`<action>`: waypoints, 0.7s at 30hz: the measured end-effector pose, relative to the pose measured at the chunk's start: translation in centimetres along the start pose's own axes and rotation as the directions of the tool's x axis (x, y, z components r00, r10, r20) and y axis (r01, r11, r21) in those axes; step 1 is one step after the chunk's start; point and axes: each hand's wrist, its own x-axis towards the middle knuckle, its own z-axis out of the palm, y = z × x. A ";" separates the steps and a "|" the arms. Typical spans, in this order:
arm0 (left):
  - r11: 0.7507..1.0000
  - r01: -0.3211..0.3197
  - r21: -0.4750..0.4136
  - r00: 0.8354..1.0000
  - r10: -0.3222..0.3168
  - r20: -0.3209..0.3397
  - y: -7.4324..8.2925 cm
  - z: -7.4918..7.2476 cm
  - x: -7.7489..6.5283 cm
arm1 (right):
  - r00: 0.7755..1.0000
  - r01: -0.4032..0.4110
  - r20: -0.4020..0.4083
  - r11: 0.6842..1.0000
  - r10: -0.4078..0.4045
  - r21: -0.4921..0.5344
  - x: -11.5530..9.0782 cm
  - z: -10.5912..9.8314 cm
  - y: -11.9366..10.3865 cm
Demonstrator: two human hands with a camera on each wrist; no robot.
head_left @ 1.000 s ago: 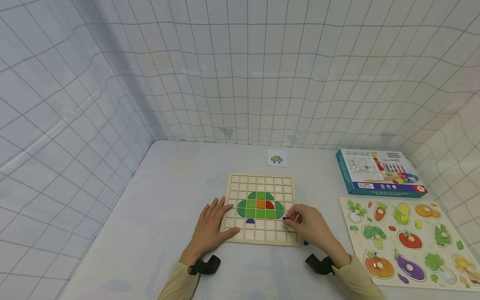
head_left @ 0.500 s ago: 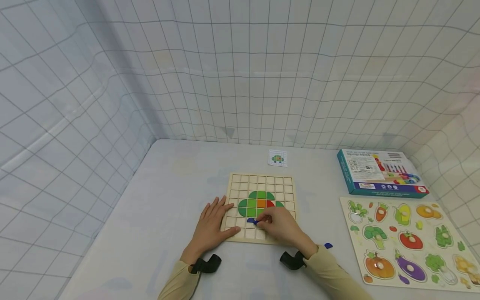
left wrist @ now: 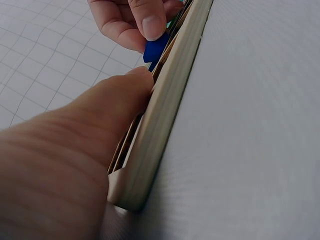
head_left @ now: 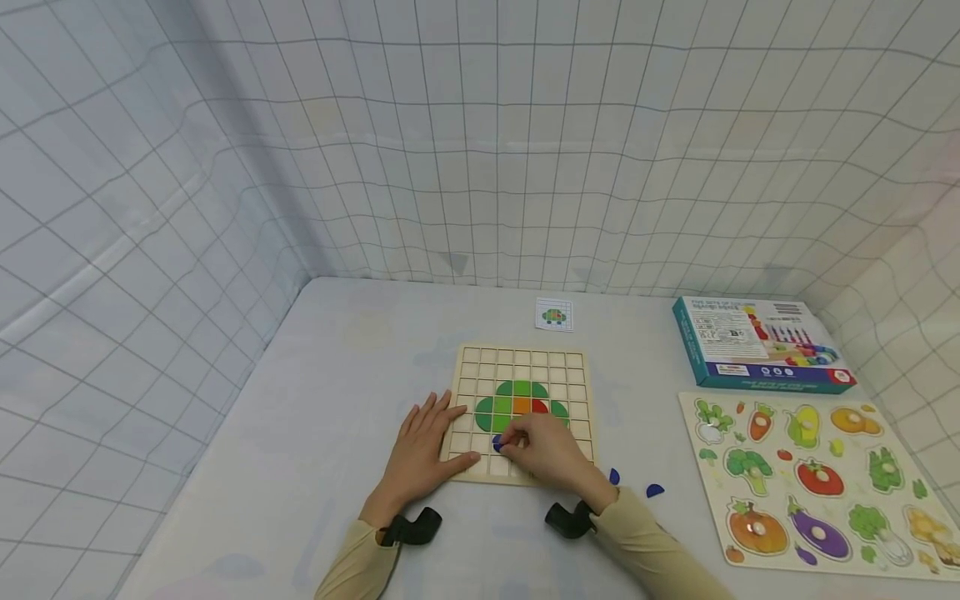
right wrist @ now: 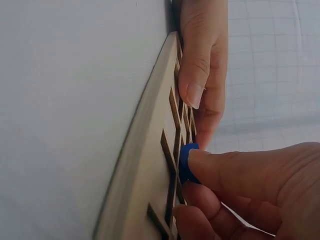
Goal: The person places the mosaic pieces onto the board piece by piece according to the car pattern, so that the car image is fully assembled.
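A wooden grid board (head_left: 480,356) lies on the table with green, orange and red tiles (head_left: 522,406) forming a car-like shape. My right hand (head_left: 546,450) pinches a blue half-round tile (right wrist: 186,162) between thumb and fingers, low over a cell beneath the green tiles (head_left: 485,414). A second bit of blue shows right beside it in the left wrist view, mostly hidden. My left hand (head_left: 422,447) rests on the board's left edge, fingers spread and straight.
Two loose blue half-round tiles (head_left: 655,490) lie right of the board. A small pattern card (head_left: 554,315) sits behind it. Farther right are a boxed toy set (head_left: 761,343) and a vegetable puzzle board (head_left: 817,483). Gridded cloth walls (head_left: 480,150) rise behind the table.
My right hand has moved left from the board's right edge with the blue tile, stopping by the blue tile in the grid. Two loose blue tiles now show clearly. My left hand stays put.
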 end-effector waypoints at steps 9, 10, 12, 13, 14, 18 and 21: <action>1.000 -0.001 -0.001 1.000 0.001 0.000 0.1 -0.1 0.0 | 0.999 -0.015 -0.040 1.000 0.014 -0.026 0.2 0.2 -0.1; 1.000 -0.001 -0.001 1.000 0.001 0.000 0.1 -0.1 0.0 | 0.999 -0.019 -0.043 1.000 0.018 -0.024 0.2 0.2 -0.1; 1.000 0.000 -0.001 1.000 0.000 0.000 0.2 -0.2 0.0 | 0.999 -0.020 -0.047 1.000 0.019 -0.020 0.2 0.2 -0.1; 1.000 0.000 -0.001 1.000 0.000 0.000 0.2 -0.2 0.0 | 0.999 -0.018 -0.048 1.000 0.018 -0.016 0.2 0.3 -0.1; 1.000 0.000 0.000 1.000 0.000 0.000 0.2 -0.2 0.0 | 0.999 -0.018 -0.049 1.000 0.017 -0.012 0.3 0.3 -0.1; 1.000 0.000 0.002 1.000 0.000 -0.001 0.2 -0.2 0.0 | 0.999 -0.015 -0.044 1.000 0.015 0.002 0.4 0.4 0.0; 1.000 0.003 0.003 1.000 -0.003 0.001 0.2 -0.1 0.0 | 0.999 -0.015 -0.039 1.000 0.016 0.007 0.5 0.4 0.0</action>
